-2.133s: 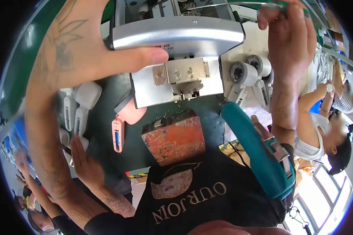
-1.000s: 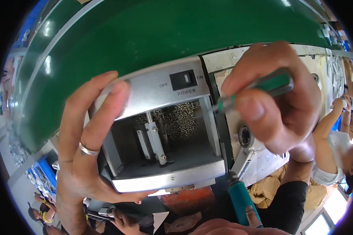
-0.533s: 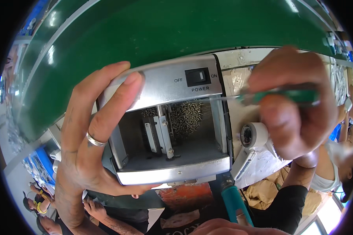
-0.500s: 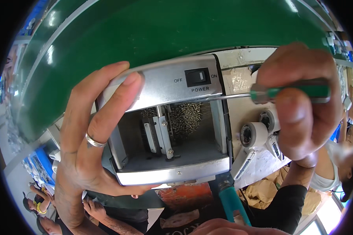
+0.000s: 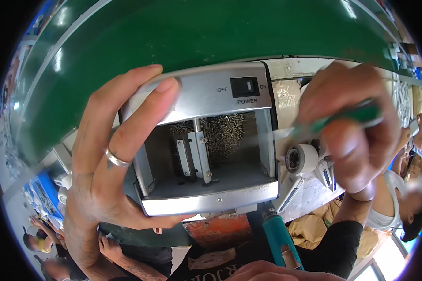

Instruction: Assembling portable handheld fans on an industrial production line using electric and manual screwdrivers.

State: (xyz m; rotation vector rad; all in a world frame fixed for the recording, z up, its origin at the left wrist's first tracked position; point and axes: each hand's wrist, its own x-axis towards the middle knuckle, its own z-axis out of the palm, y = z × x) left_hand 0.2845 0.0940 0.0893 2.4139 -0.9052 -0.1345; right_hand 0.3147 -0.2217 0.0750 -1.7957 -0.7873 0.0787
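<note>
- Blue tray [image 5: 49, 202], off to the left, contents too small to tell.
- Left hand [image 5: 98, 187], ringed; fingers spread over the top plate, thumb at the lower front edge, gripping the box's left end. Grip unchanged from half a second ago.
- Another person's hand [image 5: 109, 248], below, apart from the box.
- Silver box [image 5: 187, 100], open-topped, centre, in front of the wearer; its inside faces upward, where two seconds ago its front plate showed.
- Metal rail [image 5: 199, 157], inside the box, left of the screws.
- Red block [image 5: 215, 229], worn, below the box's front edge.
- Loose screws [image 5: 227, 133], heaped toward the back of the compartment.
- Rocker switch [image 5: 244, 87], black, on the top plate.
- Teal power driver [image 5: 279, 239], lower right.
- White round-headed appliance [image 5: 301, 158], right of the box.
- Green-handled screwdriver [image 5: 368, 113], pinched in the right hand [image 5: 356, 133]; both blurred. Its shaft, formerly along the compartment's upper edge, now slants lower; by judgement, nearer the screws. Contact: cannot tell.
</note>
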